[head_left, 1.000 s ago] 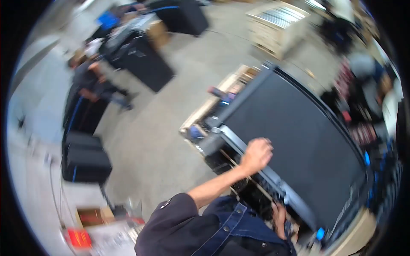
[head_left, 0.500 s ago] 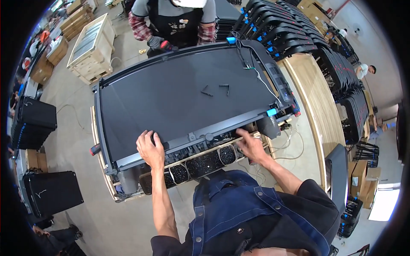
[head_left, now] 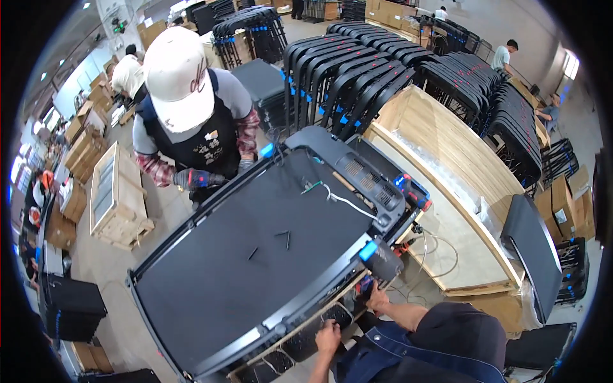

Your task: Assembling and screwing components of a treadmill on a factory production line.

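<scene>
In front of me lies a treadmill base (head_left: 255,255) with a black belt and grey side rails. My right hand (head_left: 378,300) is closed on a blue and red power drill (head_left: 364,285) below the near rail, its body partly hidden. Fingers curled, my left hand (head_left: 328,338) is at the divided trays of small black parts (head_left: 303,343) under the near rail; what it pinches, if anything, is hidden. On the belt rest small dark pieces (head_left: 253,253). A white cable (head_left: 348,199) runs near the black motor cover (head_left: 370,182).
Across the base a co-worker holds another power drill (head_left: 199,179). A further drill (head_left: 414,193) rests by the motor cover. To the right stands a wooden crate (head_left: 440,236), with a black panel (head_left: 530,249) leaning beside it. Stacked black frames (head_left: 345,76) stand behind.
My view has turned and lifted. My left hand has left the belt and dropped to the parts trays. My right hand now has the power drill. The co-worker leans farther over the base.
</scene>
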{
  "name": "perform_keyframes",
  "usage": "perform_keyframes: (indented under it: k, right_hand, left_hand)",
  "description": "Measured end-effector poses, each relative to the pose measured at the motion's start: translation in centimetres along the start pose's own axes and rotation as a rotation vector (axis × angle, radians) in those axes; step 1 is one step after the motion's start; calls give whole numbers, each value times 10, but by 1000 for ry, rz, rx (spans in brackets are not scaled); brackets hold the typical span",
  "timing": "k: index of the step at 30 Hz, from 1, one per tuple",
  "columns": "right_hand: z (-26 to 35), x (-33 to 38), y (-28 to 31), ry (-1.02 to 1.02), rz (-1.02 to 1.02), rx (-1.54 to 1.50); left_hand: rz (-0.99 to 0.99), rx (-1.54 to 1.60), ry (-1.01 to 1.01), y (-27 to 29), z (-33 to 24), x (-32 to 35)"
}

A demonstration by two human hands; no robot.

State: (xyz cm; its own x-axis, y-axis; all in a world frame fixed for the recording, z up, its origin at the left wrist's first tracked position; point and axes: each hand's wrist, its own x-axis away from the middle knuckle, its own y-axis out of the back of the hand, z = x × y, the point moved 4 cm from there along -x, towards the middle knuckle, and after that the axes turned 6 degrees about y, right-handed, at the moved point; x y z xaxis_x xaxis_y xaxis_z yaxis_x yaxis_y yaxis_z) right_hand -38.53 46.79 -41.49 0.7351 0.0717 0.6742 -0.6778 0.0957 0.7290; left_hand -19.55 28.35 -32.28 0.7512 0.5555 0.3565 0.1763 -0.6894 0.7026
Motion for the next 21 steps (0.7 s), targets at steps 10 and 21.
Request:
perform_keyframes:
  k: [10, 21]
  right_hand:
    - [-74, -43, 53, 565, 112, 44]
    - [-45, 93, 200, 978, 806, -784]
  left_hand:
    - [208, -353, -258, -96, 20, -63]
    - [396, -438, 13, -93, -3, -77]
